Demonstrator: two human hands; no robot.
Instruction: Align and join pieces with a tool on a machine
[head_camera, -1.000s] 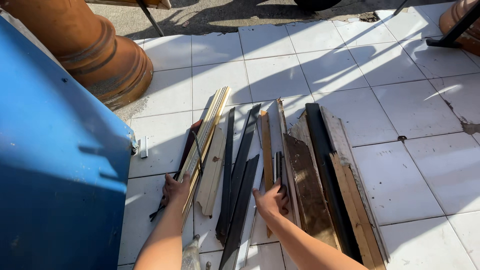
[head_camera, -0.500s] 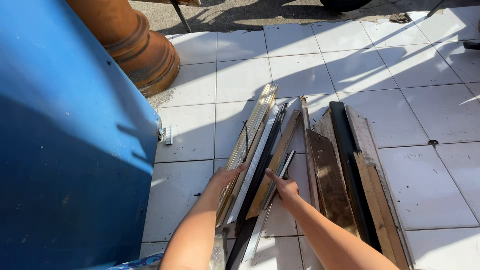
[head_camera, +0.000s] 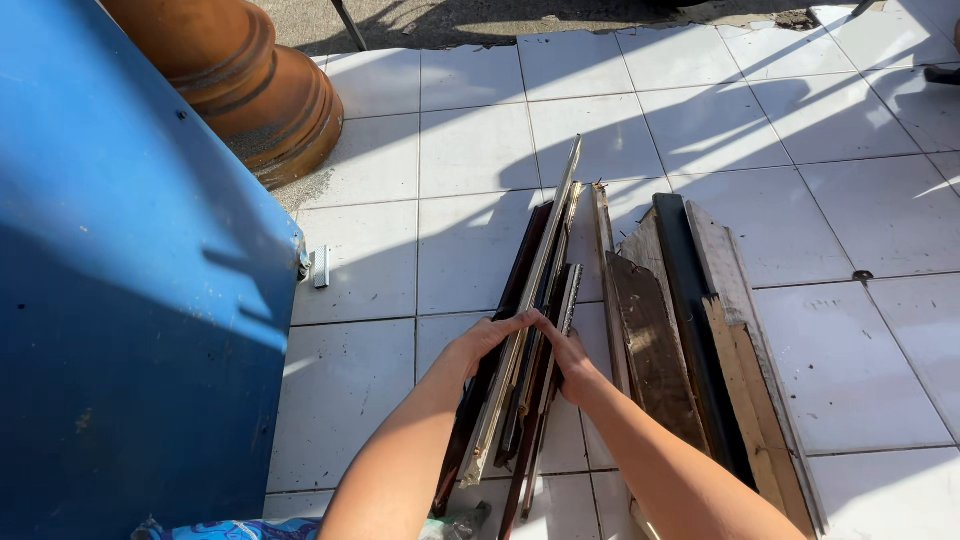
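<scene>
Both hands clasp one bundle of strips (head_camera: 535, 330) lying on the tiled floor (head_camera: 470, 150): left hand (head_camera: 485, 340) closed on its left side, right hand (head_camera: 572, 358) on its right. Near ends run off-frame. Planks (head_camera: 660, 340) lie just right; a blue panel (head_camera: 130, 330) hides the left.

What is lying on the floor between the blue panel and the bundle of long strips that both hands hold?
In the head view, a small pale metal piece lies on the white floor tiles beside the blue panel; otherwise only bare tile reaches the bundle of strips.
</scene>
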